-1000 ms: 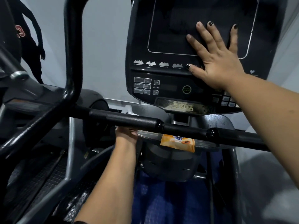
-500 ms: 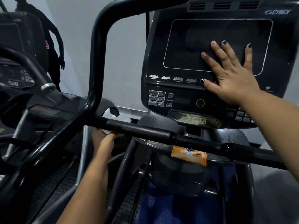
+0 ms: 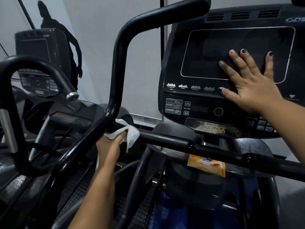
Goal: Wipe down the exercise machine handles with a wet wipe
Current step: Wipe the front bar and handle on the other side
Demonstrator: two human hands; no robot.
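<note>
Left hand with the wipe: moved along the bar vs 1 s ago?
Yes. The left hand with the wet wipe has slid left along the crossbar, away from the orange wipe pack and toward the upright handle.

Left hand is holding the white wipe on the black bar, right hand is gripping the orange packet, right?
Not quite: the head view shows the right hand lying flat on the console screen, not gripping the orange packet. The left hand does hold the white wipe on the black bar.
</note>
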